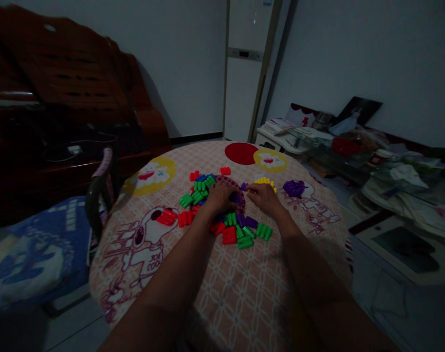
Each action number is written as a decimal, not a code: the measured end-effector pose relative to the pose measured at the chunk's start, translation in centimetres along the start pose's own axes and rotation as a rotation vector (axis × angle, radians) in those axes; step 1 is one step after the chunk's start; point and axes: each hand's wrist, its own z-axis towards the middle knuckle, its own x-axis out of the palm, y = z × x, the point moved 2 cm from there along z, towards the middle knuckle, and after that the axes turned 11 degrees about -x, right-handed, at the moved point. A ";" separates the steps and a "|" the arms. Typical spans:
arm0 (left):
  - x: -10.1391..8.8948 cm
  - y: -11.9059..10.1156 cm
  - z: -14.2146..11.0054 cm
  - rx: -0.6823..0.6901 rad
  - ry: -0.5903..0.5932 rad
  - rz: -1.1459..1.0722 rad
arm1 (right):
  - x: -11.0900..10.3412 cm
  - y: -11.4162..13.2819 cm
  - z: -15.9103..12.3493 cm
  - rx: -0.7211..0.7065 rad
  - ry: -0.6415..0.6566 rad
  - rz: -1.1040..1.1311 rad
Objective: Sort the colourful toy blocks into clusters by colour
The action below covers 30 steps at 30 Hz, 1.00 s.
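Observation:
A pink basket with a perforated rim point(240, 207) lies in the middle of the table, partly covered by my left hand point(219, 196). That hand reaches over it with bent fingers, thumb apart from the others; the dim light hides what the fingertips touch. To the right of the basket, my right hand point(264, 196) pinches a small purple toy block point(243, 186). Just behind this hand sit yellow blocks point(265, 182) in a cluster. Farther right is a clump of purple blocks point(294, 188). Green blocks point(264, 231) and red blocks point(229, 235) lie scattered nearer me.
A patterned cloth point(237, 293) covers the round table. On the left stand a chair with a blue cover point(42, 249) and a wooden bench point(72, 73). A cluttered low cabinet point(317, 142) runs along the right wall. A tall white appliance point(244, 88) stands behind.

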 end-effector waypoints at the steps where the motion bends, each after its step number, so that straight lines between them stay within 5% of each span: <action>1: -0.2 0.1 -0.1 -0.002 0.013 0.002 | 0.4 0.6 0.0 -0.020 0.055 -0.012; 7: -1.2 0.9 0.0 -0.010 0.075 -0.058 | 1.5 2.7 0.1 -0.132 0.255 -0.171; 16: -1.4 1.9 0.6 0.077 0.136 -0.126 | 2.5 3.0 0.0 -0.059 0.355 -0.323; 20: -1.4 1.9 0.6 0.076 0.139 -0.107 | 1.3 2.5 0.5 -0.024 0.164 -0.178; 25: -1.4 2.0 0.6 0.048 0.101 -0.144 | -3.8 -1.6 0.0 0.120 -0.241 0.066; 30: -1.3 2.0 0.6 0.035 0.078 -0.175 | -8.8 -5.7 -2.7 0.328 -0.425 -0.116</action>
